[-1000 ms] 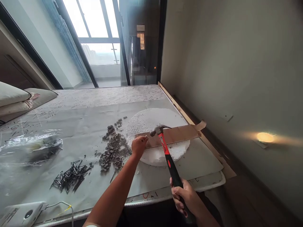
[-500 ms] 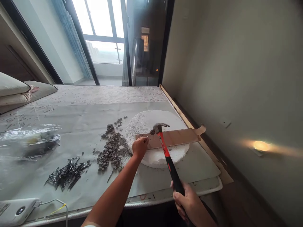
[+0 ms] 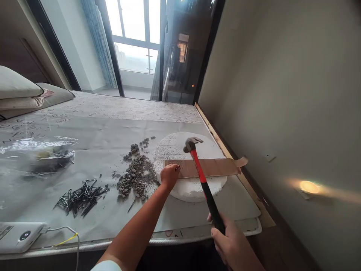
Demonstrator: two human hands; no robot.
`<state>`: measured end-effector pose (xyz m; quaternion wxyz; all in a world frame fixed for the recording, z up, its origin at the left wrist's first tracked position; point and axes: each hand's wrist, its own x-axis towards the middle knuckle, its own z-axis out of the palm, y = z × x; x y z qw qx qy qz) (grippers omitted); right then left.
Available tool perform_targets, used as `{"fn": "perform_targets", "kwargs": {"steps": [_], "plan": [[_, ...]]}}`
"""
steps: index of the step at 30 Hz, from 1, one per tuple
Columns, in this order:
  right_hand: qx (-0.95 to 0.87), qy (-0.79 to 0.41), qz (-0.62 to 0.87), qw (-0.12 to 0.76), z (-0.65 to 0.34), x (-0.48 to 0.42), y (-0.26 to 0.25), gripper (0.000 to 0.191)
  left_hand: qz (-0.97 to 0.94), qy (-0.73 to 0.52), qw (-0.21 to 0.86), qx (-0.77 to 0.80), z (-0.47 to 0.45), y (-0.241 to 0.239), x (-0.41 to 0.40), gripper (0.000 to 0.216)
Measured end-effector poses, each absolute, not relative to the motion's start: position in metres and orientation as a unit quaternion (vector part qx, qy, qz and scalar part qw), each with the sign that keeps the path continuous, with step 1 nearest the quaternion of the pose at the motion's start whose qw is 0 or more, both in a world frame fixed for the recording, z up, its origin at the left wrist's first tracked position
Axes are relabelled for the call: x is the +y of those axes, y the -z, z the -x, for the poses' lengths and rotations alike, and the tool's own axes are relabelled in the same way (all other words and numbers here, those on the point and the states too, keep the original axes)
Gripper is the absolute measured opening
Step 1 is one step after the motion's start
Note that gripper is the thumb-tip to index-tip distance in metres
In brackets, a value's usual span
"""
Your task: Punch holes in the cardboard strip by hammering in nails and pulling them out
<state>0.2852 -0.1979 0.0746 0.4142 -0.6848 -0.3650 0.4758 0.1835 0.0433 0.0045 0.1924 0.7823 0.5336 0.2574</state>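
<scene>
My left hand [image 3: 170,175] rests at the left part of a flat brown wooden board [image 3: 208,168], its thumb and fingers pinched around a small nail [image 3: 179,166] that barely shows. The board lies across a round white foam disc [image 3: 175,145]. My right hand [image 3: 229,241] grips the black lower handle of a claw hammer [image 3: 202,175]. The hammer's metal head is held above the board, to the right of my left fingertips.
Grey gravel [image 3: 131,177] is scattered left of the disc, with a pile of dark nails [image 3: 81,197] nearer. A clear plastic bag [image 3: 36,156], a white power bank [image 3: 21,237] with a cable, and folded bedding [image 3: 21,90] lie left. A wall [image 3: 282,94] bounds the right side.
The hammer head has risen a little away from the board. My left hand keeps its pinch at the same place on the board. The view has tilted slightly.
</scene>
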Motion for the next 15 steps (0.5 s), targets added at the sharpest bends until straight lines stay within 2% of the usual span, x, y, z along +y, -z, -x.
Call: {"fn": "perform_targets", "kwargs": {"steps": [6,12,15], "plan": [[-0.394,-0.471,0.663,0.429,-0.281,-0.193,-0.064,0.008,-0.779,-0.235,0.192,0.549,-0.183,-0.007,0.042,0.026],[-0.439,-0.408,0.709,0.371,-0.279,-0.197,-0.068,0.013,-0.793,-0.236,0.177,0.533,-0.182,-0.004,0.042,0.022],[-0.425,-0.415,0.717,0.365,-0.276,-0.195,-0.063,0.009,-0.793,-0.237,0.176,0.533,-0.182,-0.002,0.043,0.023]]}}
